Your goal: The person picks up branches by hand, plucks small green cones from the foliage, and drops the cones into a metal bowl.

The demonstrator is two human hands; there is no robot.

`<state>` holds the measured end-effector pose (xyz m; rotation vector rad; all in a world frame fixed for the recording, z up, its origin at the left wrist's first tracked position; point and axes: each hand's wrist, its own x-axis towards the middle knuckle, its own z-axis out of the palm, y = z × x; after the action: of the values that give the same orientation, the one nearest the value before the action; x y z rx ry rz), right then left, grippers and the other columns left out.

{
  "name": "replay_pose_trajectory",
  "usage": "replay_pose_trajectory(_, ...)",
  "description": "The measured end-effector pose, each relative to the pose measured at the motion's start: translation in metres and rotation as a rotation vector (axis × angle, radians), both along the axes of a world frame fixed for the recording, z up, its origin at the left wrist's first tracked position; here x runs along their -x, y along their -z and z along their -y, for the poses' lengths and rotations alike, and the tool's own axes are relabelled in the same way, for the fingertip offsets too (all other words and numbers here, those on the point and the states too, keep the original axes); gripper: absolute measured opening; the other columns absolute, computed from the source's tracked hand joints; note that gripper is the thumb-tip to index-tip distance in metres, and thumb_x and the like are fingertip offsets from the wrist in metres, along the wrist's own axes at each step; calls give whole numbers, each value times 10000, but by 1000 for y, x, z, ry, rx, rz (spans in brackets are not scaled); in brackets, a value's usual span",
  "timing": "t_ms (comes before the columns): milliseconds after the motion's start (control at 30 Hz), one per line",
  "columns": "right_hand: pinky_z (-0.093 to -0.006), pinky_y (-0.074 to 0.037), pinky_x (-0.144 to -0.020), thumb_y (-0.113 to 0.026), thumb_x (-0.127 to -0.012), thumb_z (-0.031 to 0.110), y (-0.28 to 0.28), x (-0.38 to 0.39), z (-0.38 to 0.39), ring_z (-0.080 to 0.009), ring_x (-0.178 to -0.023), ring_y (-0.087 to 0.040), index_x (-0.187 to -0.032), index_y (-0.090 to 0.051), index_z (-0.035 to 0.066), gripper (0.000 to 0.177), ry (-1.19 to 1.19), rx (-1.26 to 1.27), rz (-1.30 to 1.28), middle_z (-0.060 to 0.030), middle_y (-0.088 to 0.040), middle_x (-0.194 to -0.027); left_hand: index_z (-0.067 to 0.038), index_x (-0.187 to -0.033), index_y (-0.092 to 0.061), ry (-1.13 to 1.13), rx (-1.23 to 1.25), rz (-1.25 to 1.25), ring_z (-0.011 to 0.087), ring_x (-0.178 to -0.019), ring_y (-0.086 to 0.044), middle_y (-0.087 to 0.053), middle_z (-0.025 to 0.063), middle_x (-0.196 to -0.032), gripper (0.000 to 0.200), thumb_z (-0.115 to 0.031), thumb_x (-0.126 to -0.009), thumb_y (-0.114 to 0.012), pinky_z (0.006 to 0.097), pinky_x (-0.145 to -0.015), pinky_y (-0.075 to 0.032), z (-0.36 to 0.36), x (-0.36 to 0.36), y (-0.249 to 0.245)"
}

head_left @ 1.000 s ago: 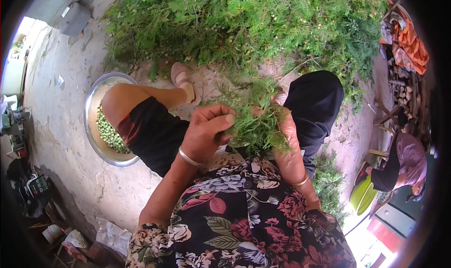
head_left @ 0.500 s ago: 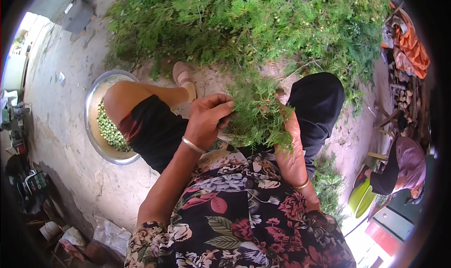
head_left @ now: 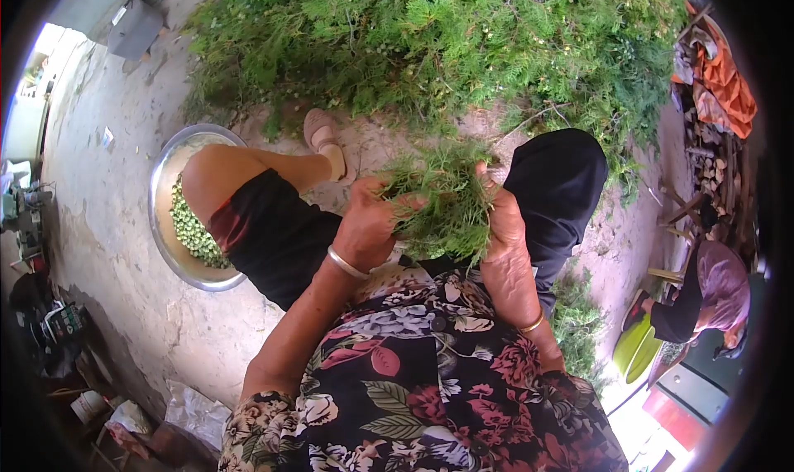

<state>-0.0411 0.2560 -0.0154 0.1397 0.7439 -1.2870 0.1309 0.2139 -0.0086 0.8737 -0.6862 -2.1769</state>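
Note:
A leafy evergreen branch (head_left: 447, 199) with flat, scaly sprays is held up between my hands, above my lap. My right hand (head_left: 506, 228) grips its right side, thumb up along the leaves. My left hand (head_left: 368, 228), with a silver bangle on the wrist, is closed at the left side of the branch; its fingertips are partly hidden among the leaves. To the left, a wide metal basin (head_left: 155, 203) holds many small green cones (head_left: 194, 236), partly covered from view by my left knee.
A large heap of cut evergreen branches (head_left: 430, 50) lies ahead on the concrete floor. More greenery (head_left: 577, 323) is by my right side. At far right sits another person (head_left: 719, 290), below stacked firewood (head_left: 711, 166) and an orange cloth (head_left: 728, 91).
My left hand has moved from beside the branch in toward its leaves. My right hand has turned, its thumb now showing, and the branch has shifted slightly left.

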Motion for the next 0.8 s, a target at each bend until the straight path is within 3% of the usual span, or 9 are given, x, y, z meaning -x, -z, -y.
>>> replay_pose_trajectory(67,-412,-515,-815,-639,-855,250,-5,-3,0,-267,-880,-637,-1043,-585,-27,340,-28,10,-44,-157,-649,-961,12,-977,-632,126,862,468,112,-781,-599,-639,27,-937,188,-41,-798,-656,250,-644,-453,0,-9,1)
replay_pose_trajectory(200,-358,-521,-771,-692,-772,161,-1,1,-4,-219,-799,-636,-993,-612,-25,299,-156,130,-209,-109,-655,-892,-4,-916,-651,24,760,404,96,-740,-583,-647,20,-879,135,-57,-795,-678,246,-629,-450,2,-5,-3)
replay_pose_trajectory(267,-320,-504,-720,-693,-744,97,-8,-1,-3,-170,-746,-618,-946,-621,-38,253,-179,32,-311,-77,-652,-832,-27,-900,-662,-17,192,167,82,-686,-560,-646,22,-776,124,-58,-784,-692,247,-596,-436,3,-2,-8)
replay_pose_trajectory(300,-293,-488,-706,-688,-749,76,-11,-1,-3,-144,-727,-602,-926,-624,-49,226,-234,68,-446,-72,-648,-816,-27,-900,-662,-17,192,167,82,-686,-560,-646,22,-776,124,-58,-784,-692,247,-596,-436,3,-3,-7)
replay_pose_trajectory(467,-243,-465,-669,-668,-753,17,-19,-8,-5,-91,-680,-571,-877,-632,-69,155,-201,79,-646,-62,-643,-769,32,-848,-654,-60,869,649,90,-605,-540,-645,26,-708,110,-23,-760,-689,238,-551,-431,5,-8,7)
replay_pose_trajectory(600,-236,-462,-656,-659,-740,-7,-29,-7,-4,-92,-674,-577,-864,-634,-83,148,-104,83,-729,-60,-646,-764,27,-758,-638,-177,913,814,128,-541,-527,-607,20,-628,64,-28,-770,-668,239,-525,-422,8,-9,28)
replay_pose_trajectory(700,-264,-482,-681,-681,-699,4,-24,10,-8,-119,-693,-589,-896,-614,-84,226,-39,73,-611,-44,-615,-722,25,-829,-616,-328,354,734,171,-546,-531,-607,67,-682,70,-38,-799,-621,257,-526,-433,27,-39,44)
replay_pose_trajectory(767,-283,-494,-699,-685,-693,11,-20,16,-9,-135,-713,-594,-956,-595,-92,297,-65,84,-582,-60,-615,-756,13,-1020,-570,-221,-124,-82,166,-684,-542,-591,139,-853,205,-77,-836,-572,258,-584,-447,34,-59,49)
replay_pose_trajectory(800,-314,-504,-639,-652,-713,16,-25,9,-6,-175,-678,-604,-993,-579,-60,299,19,17,-535,-95,-624,-802,13,-1020,-570,-225,-122,-80,166,-684,-542,-591,139,-853,205,-77,-836,-572,258,-584,-447,33,-57,49)
